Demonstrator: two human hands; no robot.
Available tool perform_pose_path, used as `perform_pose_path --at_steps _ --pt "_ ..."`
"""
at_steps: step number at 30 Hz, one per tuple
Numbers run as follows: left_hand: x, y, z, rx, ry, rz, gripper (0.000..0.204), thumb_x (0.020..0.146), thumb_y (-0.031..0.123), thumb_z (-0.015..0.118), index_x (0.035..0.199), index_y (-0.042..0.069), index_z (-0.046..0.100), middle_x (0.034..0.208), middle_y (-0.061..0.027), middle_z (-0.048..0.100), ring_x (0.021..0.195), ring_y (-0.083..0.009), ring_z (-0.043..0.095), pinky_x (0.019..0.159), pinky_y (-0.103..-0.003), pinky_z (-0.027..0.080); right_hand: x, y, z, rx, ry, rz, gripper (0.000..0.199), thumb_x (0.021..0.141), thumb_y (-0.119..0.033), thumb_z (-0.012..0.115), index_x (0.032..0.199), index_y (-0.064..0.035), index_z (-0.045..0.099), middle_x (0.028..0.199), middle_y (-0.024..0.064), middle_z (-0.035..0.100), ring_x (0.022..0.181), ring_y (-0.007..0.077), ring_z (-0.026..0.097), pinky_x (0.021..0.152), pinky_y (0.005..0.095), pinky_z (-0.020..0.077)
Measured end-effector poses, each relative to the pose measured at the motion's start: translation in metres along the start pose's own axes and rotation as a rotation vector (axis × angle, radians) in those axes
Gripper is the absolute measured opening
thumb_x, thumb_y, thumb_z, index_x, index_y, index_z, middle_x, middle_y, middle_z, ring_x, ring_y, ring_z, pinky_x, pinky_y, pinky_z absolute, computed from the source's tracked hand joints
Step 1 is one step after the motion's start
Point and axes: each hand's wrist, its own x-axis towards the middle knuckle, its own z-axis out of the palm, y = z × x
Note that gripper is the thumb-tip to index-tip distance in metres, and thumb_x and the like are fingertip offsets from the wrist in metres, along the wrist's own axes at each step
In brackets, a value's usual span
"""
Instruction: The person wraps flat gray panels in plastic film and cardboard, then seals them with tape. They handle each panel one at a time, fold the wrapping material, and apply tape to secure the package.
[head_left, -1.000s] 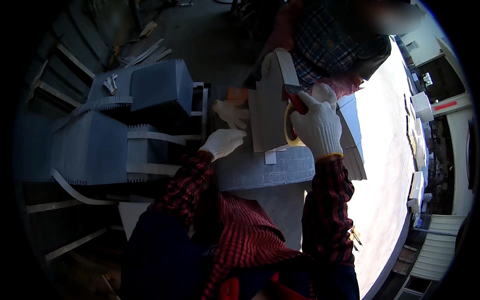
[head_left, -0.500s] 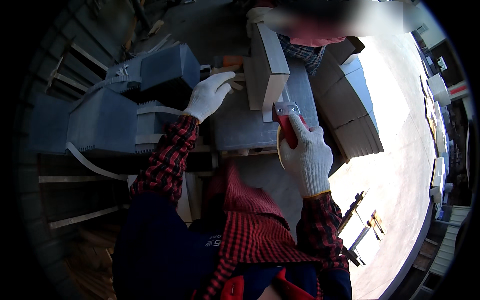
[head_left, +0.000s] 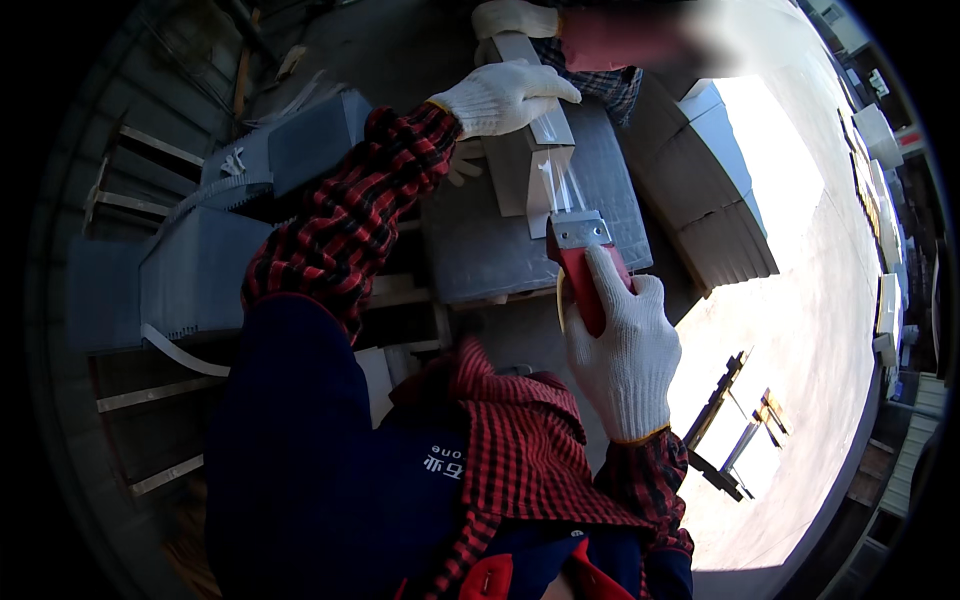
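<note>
A long, narrow cardboard box stands on the grey tabletop in front of me. My right hand, in a white knit glove, is wrapped around a red tape dispenser with a metal head. From that head a strip of clear tape stretches up to the near end of the box. My left hand, gloved too, lies across the top of the box with its fingers stretched out. At the box's far end is a co-worker's gloved hand. A pale glove shows beside the box, partly hidden by my arm.
Grey blocky pieces with pale straps are stacked on the left, above wooden slats. A leaning stack of flat cardboard borders the table on the right. Dark bars lie on the sunlit floor.
My left hand has moved right and away from me, from beside the box onto its top. The tape dispenser has come slightly nearer, with clear tape now stretched between it and the box.
</note>
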Motion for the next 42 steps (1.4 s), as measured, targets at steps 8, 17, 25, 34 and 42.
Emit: perform_pose_path --at_steps 8,17,25,34,42 --pt "-0.001 -0.048 0.049 0.305 -0.162 0.261 0.048 0.107 0.047 0.042 0.144 0.021 0.057 0.151 -0.0085 0.052 0.139 -0.0352 0.046 0.119 -0.051 0.03 0.006 0.0 0.064 -0.091 -0.142 0.074 0.063 0.085 -0.027 0.073 0.143 -0.0193 0.05 0.104 0.0189 0.06 0.079 0.0359 0.073 0.058 0.0436 0.0592" --pt "-0.024 -0.041 0.058 0.221 -0.028 0.104 0.07 0.081 0.05 0.076 0.142 0.022 0.053 0.155 -0.0099 0.044 0.145 -0.0342 0.035 0.122 -0.06 0.022 0.075 -0.011 0.101 -0.141 -0.308 0.101 0.046 0.09 -0.024 0.072 0.132 -0.0159 0.057 0.105 0.0239 0.063 0.082 0.0395 0.074 0.065 0.0439 0.0605" --pt "-0.005 -0.028 0.087 0.212 0.166 0.178 0.061 0.079 0.03 0.08 0.135 0.019 0.056 0.144 -0.0064 0.054 0.135 -0.0298 0.047 0.117 -0.063 0.027 0.088 0.033 0.195 -0.432 -0.904 -0.192 0.036 0.092 -0.028 0.064 0.123 -0.012 0.069 0.112 0.0234 0.068 0.095 0.0379 0.072 0.077 0.0488 0.0595" --pt "-0.009 -0.037 0.104 0.136 0.285 0.307 0.052 0.072 0.026 0.084 0.119 0.021 0.063 0.122 -0.0082 0.059 0.125 -0.0323 0.053 0.112 -0.06 0.03 0.057 0.065 0.189 0.144 -0.694 -0.177 0.038 0.09 -0.041 0.066 0.127 -0.0321 0.069 0.111 0.0206 0.066 0.094 0.0399 0.07 0.08 0.048 0.0578" --pt "-0.01 -0.049 0.116 0.206 0.338 0.298 0.04 0.071 0.034 0.086 0.106 0.026 0.068 0.121 -0.0061 0.058 0.124 -0.0335 0.052 0.108 -0.058 0.035 0.126 0.029 0.301 0.562 -0.713 0.056 0.064 0.077 -0.039 0.069 0.138 -0.0226 0.063 0.122 0.0241 0.065 0.113 0.0423 0.064 0.097 0.0464 0.0519"
